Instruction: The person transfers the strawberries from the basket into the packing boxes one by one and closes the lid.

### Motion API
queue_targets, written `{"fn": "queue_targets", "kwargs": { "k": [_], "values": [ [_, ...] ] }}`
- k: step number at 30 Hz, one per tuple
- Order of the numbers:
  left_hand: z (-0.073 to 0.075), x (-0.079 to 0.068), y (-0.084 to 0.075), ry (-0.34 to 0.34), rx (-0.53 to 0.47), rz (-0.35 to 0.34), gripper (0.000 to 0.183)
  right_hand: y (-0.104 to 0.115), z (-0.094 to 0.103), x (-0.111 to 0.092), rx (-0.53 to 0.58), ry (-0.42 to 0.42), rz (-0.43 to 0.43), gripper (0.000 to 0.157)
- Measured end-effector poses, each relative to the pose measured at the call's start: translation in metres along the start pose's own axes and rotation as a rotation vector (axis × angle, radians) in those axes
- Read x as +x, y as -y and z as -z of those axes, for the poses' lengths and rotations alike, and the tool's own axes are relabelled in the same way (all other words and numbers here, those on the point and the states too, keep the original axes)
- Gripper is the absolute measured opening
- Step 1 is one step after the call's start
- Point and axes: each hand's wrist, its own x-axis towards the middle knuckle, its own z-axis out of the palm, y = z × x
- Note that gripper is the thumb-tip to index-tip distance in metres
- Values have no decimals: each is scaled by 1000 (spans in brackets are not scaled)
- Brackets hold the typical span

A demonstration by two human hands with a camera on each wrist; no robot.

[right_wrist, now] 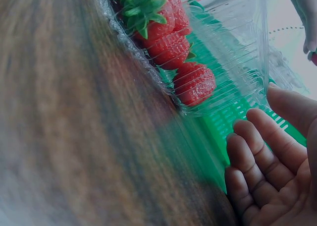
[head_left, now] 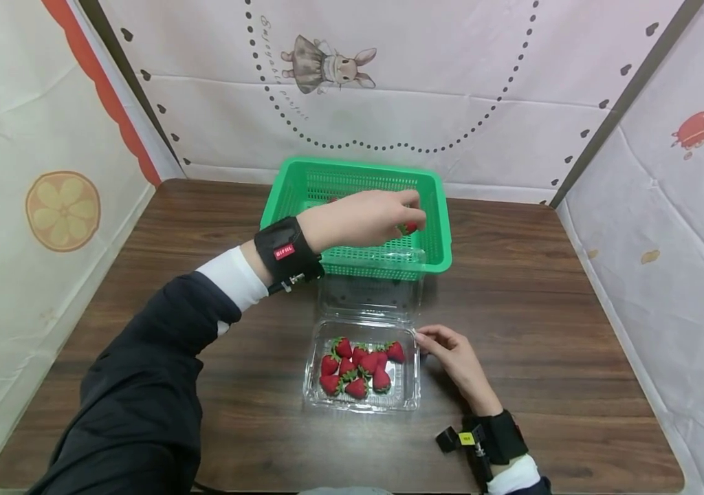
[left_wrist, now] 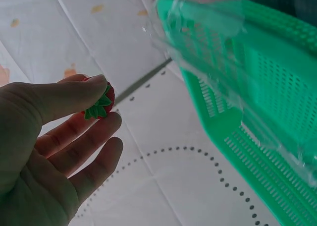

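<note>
Over the green basket point(head_left: 441, 234), my left hand point(head_left: 364, 216) pinches a strawberry point(left_wrist: 104, 103) between thumb and fingers, its green leaves showing in the left wrist view. Nearer to me lies a clear plastic clamshell box point(head_left: 414, 395), its lid point(head_left: 370, 295) folded back toward the basket. Several red strawberries point(head_left: 357, 388) with green leaves are inside the box. My right hand point(head_left: 454, 354) holds the box's right rim near the back corner, thumb tip and forefinger at the edge. In the right wrist view its other fingers point(right_wrist: 242, 151) are loosely bent beside the wall.
A bit of red shows inside the basket, partly hidden behind my left hand. The raised lid edge overlaps the basket's front in the head view. Printed white cloth walls point(head_left: 389, 124) bound the brown wooden table point(head_left: 531, 295) at the back and sides.
</note>
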Motion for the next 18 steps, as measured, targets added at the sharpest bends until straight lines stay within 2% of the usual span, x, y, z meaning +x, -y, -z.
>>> {"fn": "queue_targets", "kwargs": {
  "k": [7, 18],
  "values": [
    [-10, -12, -20, 10, 18, -85, 26, 1, 0, -1, -12, -1, -10, 29],
    [-36, -25, -45, 88, 69, -132, 28, -1, 0, -1, -5, 6, -3, 28]
  ]
}}
